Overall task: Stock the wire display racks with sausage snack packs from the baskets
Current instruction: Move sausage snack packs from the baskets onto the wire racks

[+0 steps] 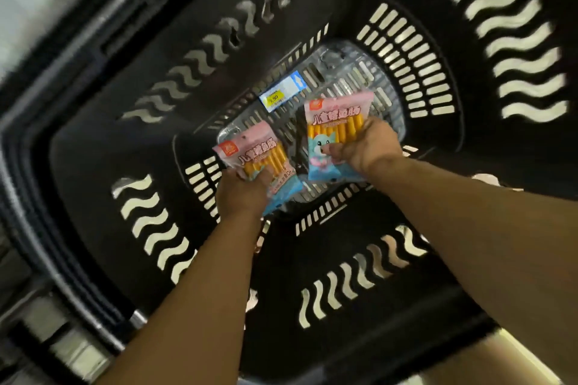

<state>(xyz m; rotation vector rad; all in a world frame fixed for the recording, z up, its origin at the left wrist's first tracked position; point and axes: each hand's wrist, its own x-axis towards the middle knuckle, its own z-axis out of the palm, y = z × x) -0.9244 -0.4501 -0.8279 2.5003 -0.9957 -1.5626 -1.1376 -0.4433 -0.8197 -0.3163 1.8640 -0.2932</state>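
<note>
A deep black basket (pixel 93 141) with wavy slots is seen from straight above. One pink-and-blue sausage pack (pixel 253 150) is gripped by the left hand (pixel 242 194), thumb on its front, low inside the basket. A second pack (pixel 331 125) is held just beside it by the right hand (pixel 366 147), fingers curled round its edge. Down on the basket floor, a blue-yellow price label (pixel 283 94) and some clear plastic film (pixel 344 62) are seen.

Glossy plastic packs (pixel 334 128), plastic basket (pixel 93 134)
</note>
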